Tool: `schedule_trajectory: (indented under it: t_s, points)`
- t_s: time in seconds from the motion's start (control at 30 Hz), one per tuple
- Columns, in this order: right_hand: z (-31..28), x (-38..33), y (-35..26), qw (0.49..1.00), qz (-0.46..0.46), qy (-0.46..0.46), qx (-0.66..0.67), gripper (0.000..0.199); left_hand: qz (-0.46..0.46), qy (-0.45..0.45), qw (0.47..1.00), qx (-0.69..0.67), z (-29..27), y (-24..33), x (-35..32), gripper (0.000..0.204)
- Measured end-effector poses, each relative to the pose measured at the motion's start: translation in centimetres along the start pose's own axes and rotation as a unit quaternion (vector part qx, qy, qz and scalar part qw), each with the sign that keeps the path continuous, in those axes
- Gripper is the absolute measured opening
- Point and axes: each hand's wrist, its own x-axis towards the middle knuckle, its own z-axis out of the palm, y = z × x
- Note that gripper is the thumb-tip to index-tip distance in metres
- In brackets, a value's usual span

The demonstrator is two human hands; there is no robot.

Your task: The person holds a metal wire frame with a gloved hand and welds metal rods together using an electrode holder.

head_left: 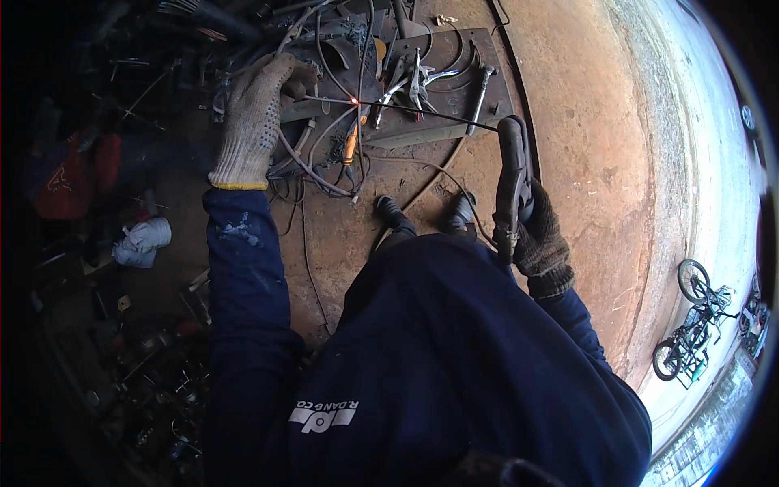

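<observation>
Welding rod (430, 114): thin, dark, at 12 o'clock from the torso; glowing spot (355, 101) at its tip hides the contact with the bent bars (370, 36).
Right hand (542, 239): knit glove, grip closed round the holder (512, 166), fingers partly hidden.
Left hand (264, 93): dotted glove, 11 o'clock, grip closed on pale rod (329, 100).
Desk (499, 101): metal; locking pliers (419, 85), hammer (481, 99) towards 1 o'clock.
9 o'clock: clutter lost in shadow.
</observation>
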Motion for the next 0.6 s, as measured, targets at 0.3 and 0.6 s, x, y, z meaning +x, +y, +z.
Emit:
schedule_trajectory:
  t_s: [0.3,0.6]
  points:
    - [-0.2,0.3,-0.3,0.999,-0.009,-0.012,-0.040,0.086,0.016,0.006,1.000,0.002,0.0,-0.5,0.3,0.031]
    - [0.0,0.7,-2.2,0.997,0.016,-0.030,-0.070,0.082,0.004,-0.019,1.000,-0.019,-0.2,-0.5,0.9,0.020]
